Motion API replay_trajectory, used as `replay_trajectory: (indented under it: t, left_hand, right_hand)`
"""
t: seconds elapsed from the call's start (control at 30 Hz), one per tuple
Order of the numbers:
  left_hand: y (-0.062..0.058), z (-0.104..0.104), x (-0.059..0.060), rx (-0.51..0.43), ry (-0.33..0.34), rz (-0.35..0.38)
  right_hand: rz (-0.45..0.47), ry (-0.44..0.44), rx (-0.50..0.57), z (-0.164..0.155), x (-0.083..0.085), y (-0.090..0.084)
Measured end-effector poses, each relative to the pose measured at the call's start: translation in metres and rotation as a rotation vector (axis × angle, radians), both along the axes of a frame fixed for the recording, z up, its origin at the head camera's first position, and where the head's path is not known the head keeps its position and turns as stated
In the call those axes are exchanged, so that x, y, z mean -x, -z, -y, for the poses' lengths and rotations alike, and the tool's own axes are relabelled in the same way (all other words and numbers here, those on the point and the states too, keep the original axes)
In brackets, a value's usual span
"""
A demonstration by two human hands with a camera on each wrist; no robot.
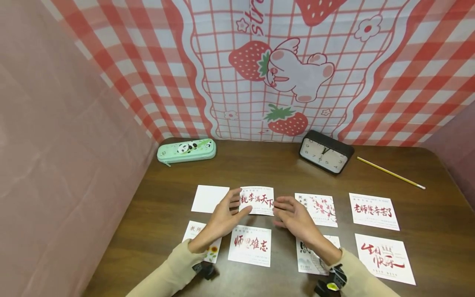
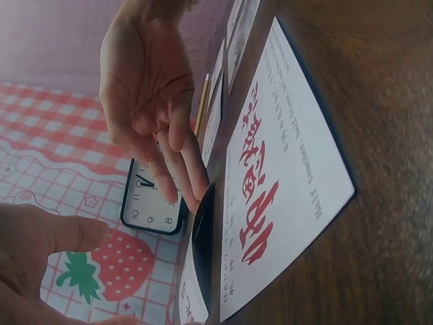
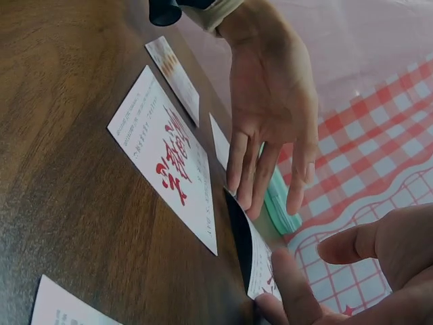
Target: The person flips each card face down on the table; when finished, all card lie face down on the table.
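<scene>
A white card with red brush lettering [image 1: 257, 201] lies between my two hands in the middle of the back row. It is slightly bowed, and a dark gap shows beneath its raised edge in both wrist views. My left hand [image 1: 227, 212] is at the card's left edge, fingers fairly straight and thumb apart near its lower corner. At the right edge is my right hand [image 1: 295, 214], its fingers extended and loosely bent; in the left wrist view their tips appear to touch the card. Just in front lies another red-lettered card [image 1: 250, 246].
A blank white card [image 1: 210, 199] and a sunflower card [image 1: 212, 250] lie leftward. Rightward are a blossom card [image 1: 322, 208], a landscape card [image 1: 308, 264] and two red-lettered cards [image 1: 375, 211]. Behind stand a mint pencil case [image 1: 186, 151], a black clock [image 1: 326, 152] and a yellow pencil [image 1: 391, 173].
</scene>
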State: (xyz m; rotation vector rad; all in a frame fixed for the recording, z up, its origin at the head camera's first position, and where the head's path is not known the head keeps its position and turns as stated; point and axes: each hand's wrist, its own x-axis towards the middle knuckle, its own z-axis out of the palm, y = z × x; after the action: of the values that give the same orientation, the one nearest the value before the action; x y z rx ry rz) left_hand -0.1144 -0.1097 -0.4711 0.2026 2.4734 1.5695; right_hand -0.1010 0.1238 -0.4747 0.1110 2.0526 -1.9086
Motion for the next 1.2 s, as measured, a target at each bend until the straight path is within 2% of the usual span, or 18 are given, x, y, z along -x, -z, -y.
replay_trajectory:
  t: [0.23, 0.5, 0.77, 1.0, 1.2]
  left_hand:
    - [0.000, -0.001, -0.002, 0.033, 0.013, -0.011]
    - [0.000, -0.002, -0.003, 0.051, 0.027, -0.028]
    - [0.001, -0.003, -0.003, 0.068, 0.040, -0.060]
    - [-0.002, -0.006, -0.003, 0.076, 0.040, -0.059]
    - [-0.005, -0.010, -0.004, 0.061, 0.054, -0.041]
  right_hand:
    - [-0.014, 0.034, -0.012, 0.004, 0.000, -0.001]
    - [0.073, 0.105, 0.116, 0.007, 0.000, 0.000]
    - [0.079, 0.124, 0.076, 0.005, 0.007, -0.004]
    - [0.059, 0.103, 0.084, 0.001, 0.015, -0.008]
    - [0.038, 0.060, 0.147, -0.001, 0.022, -0.008]
